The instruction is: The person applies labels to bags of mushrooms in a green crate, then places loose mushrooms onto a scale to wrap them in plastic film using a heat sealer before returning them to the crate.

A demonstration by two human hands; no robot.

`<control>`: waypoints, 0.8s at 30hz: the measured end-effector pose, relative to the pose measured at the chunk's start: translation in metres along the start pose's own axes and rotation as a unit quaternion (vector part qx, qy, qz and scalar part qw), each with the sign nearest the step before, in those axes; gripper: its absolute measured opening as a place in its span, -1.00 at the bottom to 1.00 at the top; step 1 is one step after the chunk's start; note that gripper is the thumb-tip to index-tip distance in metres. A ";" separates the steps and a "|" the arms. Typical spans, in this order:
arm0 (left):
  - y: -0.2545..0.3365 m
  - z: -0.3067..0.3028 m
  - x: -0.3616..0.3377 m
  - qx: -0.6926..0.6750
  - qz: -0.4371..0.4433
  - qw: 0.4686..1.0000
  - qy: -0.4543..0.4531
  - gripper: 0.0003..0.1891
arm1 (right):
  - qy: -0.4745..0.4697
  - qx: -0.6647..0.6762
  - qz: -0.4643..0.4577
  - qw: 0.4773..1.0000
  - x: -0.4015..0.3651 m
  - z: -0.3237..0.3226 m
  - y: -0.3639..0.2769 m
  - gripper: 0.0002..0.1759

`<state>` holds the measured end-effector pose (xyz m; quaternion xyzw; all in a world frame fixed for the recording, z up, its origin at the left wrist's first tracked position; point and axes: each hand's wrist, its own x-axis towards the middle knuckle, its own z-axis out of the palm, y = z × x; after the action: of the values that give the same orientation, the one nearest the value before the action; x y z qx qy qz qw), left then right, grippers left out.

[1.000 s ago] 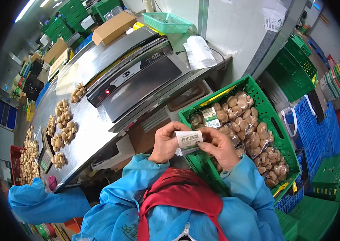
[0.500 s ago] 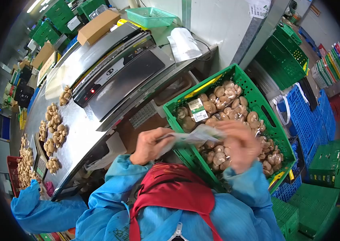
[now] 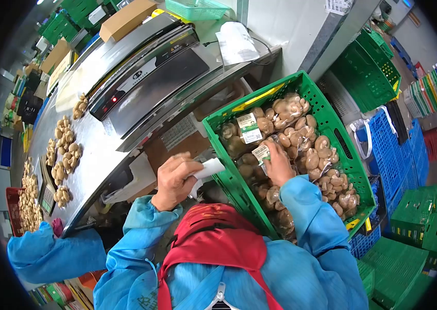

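Note:
My left hand (image 3: 174, 182) is closed on a white strip of label paper (image 3: 210, 168), held beside the near left wall of a green crate (image 3: 239, 194). Inside the crate lie several clear-wrapped packs of brown mushrooms (image 3: 321, 155). My right hand (image 3: 281, 166) reaches down into it, its fingers on a printed label (image 3: 261, 153) that lies against one of the packs. Just beyond it, another label (image 3: 249, 129) sits flat on a neighbouring pack. The fingertips of my right hand are partly hidden from above.
Left of the crate, a wrapping machine (image 3: 148, 77) with a red light stands on a metal table (image 3: 92, 155), with loose mushroom clusters (image 3: 64, 150). A co-worker's blue sleeve (image 3: 56, 253) reaches in at lower left. Blue crates (image 3: 391, 150) and green crates (image 3: 409, 263) are stacked right.
My hands have moved apart. The right hand has gone down into the crate with a label, onto a pack. The left hand has drawn slightly left, keeping the white strip.

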<state>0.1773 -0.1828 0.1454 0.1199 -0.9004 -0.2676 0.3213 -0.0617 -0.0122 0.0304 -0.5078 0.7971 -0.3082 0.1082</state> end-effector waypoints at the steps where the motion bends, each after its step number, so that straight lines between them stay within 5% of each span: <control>1: 0.010 -0.002 0.010 0.035 0.027 0.999 0.001 -0.68 | -0.057 -0.005 0.092 0.994 -0.001 -0.008 -0.016 -0.24; 3: 0.008 -0.001 0.008 0.029 0.029 0.999 -0.002 -0.67 | -0.018 -0.083 0.070 0.994 -0.005 -0.022 -0.028 -0.19; 4: 0.008 0.004 0.000 -0.130 -0.113 0.985 -0.001 -0.66 | 0.026 -0.162 0.047 0.985 -0.004 -0.029 -0.035 -0.14; 6: 0.025 0.014 0.000 -0.288 -0.232 0.925 0.092 -0.75 | 0.034 -0.102 0.019 0.994 -0.004 -0.048 -0.065 -0.12; 7: 0.025 0.013 -0.001 -0.275 -0.228 0.933 0.050 -0.76 | -0.070 0.169 0.014 0.983 -0.002 -0.059 -0.087 -0.19; 8: 0.025 0.013 -0.001 -0.262 -0.223 0.939 0.009 -0.76 | -0.167 0.424 0.007 0.890 0.000 -0.062 -0.102 -0.27; 9: 0.029 0.015 0.000 -0.245 -0.223 0.943 0.016 -0.84 | -0.183 0.476 0.004 0.860 -0.002 -0.055 -0.112 -0.41; 13: 0.030 0.015 -0.003 -0.225 -0.262 0.938 0.020 -0.88 | -0.173 0.498 0.083 0.845 -0.011 -0.056 -0.135 -0.76; 16: 0.023 0.030 -0.015 -0.296 -0.216 0.930 0.015 -0.86 | -0.070 0.425 0.039 0.901 -0.024 -0.055 -0.138 -0.85; 20: 0.057 0.035 -0.021 -0.413 -0.359 0.836 0.019 -0.89 | 0.071 0.235 -0.105 0.964 -0.048 -0.054 -0.134 -0.89; 22: 0.053 0.037 -0.037 -0.396 -0.355 0.847 -0.005 -0.90 | 0.095 0.217 -0.151 0.960 -0.062 -0.060 -0.124 -0.86; 24: 0.033 0.035 -0.061 -0.226 -0.244 0.932 -0.144 -0.85 | 0.117 0.265 -0.099 0.952 -0.071 -0.087 -0.115 -0.84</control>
<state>0.1997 -0.1183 0.1097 0.2206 -0.7959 -0.5482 0.1316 0.0138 0.0493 0.1583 -0.4974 0.6396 -0.5750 0.1137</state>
